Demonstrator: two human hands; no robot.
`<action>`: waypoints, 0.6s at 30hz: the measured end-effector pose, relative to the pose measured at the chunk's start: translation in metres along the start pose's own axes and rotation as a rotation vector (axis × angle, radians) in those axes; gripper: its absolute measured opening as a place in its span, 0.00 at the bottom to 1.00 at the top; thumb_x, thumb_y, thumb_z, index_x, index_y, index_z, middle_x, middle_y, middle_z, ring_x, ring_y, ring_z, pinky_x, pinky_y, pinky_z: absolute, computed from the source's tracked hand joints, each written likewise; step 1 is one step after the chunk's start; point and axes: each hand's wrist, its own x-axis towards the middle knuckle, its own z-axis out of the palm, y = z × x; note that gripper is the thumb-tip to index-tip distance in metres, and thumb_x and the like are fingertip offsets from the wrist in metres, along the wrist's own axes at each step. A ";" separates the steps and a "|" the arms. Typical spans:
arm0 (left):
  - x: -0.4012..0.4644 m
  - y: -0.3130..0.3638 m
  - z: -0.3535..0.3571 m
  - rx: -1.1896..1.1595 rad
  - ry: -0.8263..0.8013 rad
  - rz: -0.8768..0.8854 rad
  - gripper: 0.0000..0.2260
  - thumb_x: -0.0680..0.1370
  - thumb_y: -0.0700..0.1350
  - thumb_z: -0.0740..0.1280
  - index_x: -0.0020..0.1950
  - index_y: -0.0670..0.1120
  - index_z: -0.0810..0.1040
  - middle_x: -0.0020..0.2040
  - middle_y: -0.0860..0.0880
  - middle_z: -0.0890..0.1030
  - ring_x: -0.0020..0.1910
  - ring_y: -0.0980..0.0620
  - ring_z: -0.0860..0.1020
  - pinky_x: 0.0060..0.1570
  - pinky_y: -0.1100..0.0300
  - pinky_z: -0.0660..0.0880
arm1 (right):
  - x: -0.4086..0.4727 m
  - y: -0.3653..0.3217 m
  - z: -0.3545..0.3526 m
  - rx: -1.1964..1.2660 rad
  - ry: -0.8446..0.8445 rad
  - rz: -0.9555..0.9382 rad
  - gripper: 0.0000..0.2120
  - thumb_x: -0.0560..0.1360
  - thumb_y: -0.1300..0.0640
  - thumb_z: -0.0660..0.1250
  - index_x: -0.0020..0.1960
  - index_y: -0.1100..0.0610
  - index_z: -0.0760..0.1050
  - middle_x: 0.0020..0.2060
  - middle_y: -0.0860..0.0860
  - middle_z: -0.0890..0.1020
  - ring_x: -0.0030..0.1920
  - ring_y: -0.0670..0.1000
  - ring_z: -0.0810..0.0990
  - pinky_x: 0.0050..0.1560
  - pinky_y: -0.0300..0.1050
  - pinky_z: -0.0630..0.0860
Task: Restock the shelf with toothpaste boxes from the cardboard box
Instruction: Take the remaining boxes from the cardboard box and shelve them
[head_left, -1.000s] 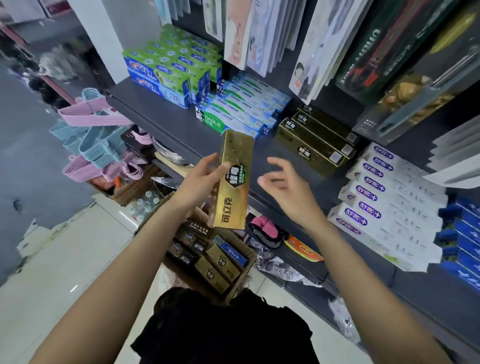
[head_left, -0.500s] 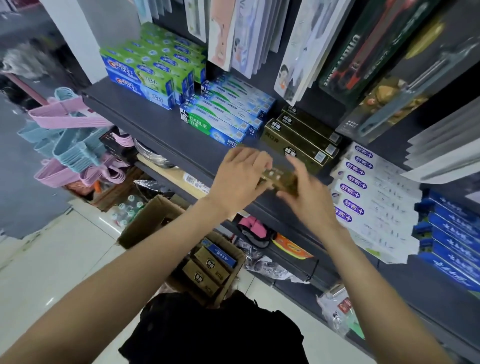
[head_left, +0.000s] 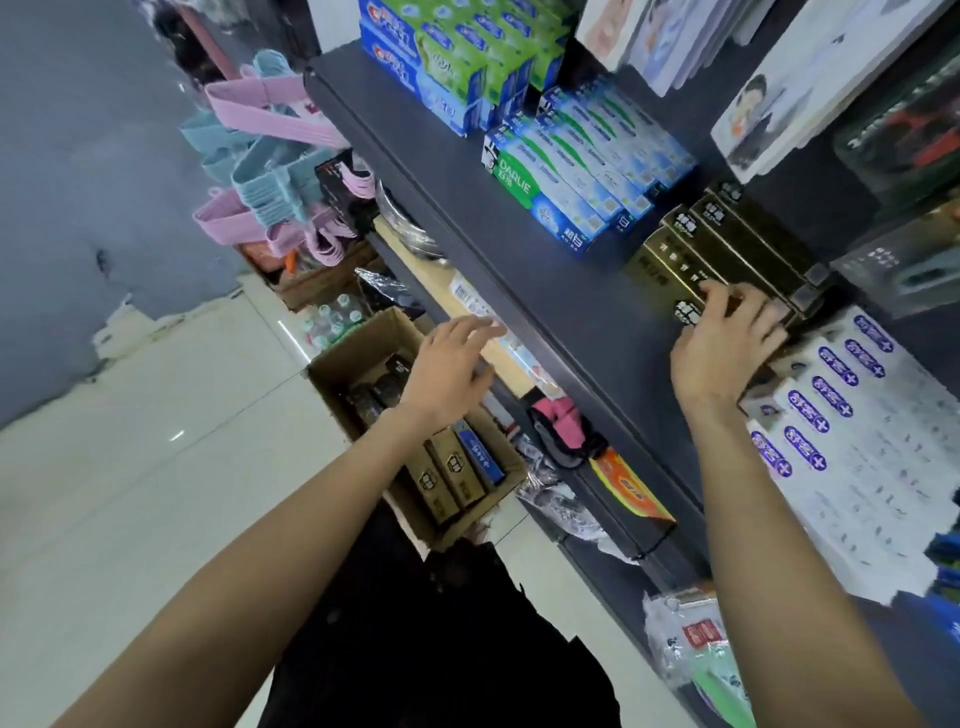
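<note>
The right hand (head_left: 719, 353) rests on the near end of a gold toothpaste box (head_left: 670, 278) lying on the dark shelf (head_left: 561, 306), its fingers curled over the box's end where it sits against the row of matching gold boxes (head_left: 748, 239). The left hand (head_left: 452, 369) hangs over the cardboard box (head_left: 332, 364) on the floor, fingers loosely spread and holding nothing. Inside that box, more gold boxes (head_left: 441, 478) and a blue one (head_left: 480, 457) lie side by side. On the shelf, white-and-purple boxes (head_left: 831, 415) sit to the right of the gold row, blue-and-green boxes (head_left: 566, 176) to its left, and pink and blue hangers (head_left: 260, 171) hang at far left.
</note>
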 end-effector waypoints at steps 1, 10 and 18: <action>-0.014 -0.008 -0.004 -0.036 0.067 -0.063 0.18 0.75 0.42 0.65 0.65 0.47 0.74 0.62 0.47 0.77 0.64 0.45 0.72 0.63 0.45 0.68 | -0.011 -0.010 -0.002 0.055 -0.002 -0.096 0.21 0.70 0.64 0.68 0.62 0.56 0.70 0.62 0.61 0.71 0.62 0.62 0.67 0.58 0.55 0.61; -0.119 -0.119 -0.019 -0.281 0.140 -0.870 0.10 0.77 0.48 0.65 0.58 0.50 0.76 0.44 0.54 0.80 0.44 0.52 0.80 0.43 0.58 0.72 | -0.128 -0.112 0.075 0.311 -0.701 -0.584 0.09 0.76 0.60 0.63 0.54 0.55 0.77 0.46 0.50 0.82 0.45 0.52 0.81 0.41 0.43 0.73; -0.109 -0.249 0.084 -0.317 -0.016 -1.057 0.34 0.74 0.57 0.68 0.75 0.47 0.59 0.64 0.50 0.75 0.59 0.49 0.76 0.60 0.47 0.72 | -0.151 -0.210 0.269 0.268 -0.928 -0.542 0.19 0.76 0.53 0.65 0.67 0.53 0.69 0.59 0.51 0.77 0.59 0.53 0.76 0.56 0.49 0.75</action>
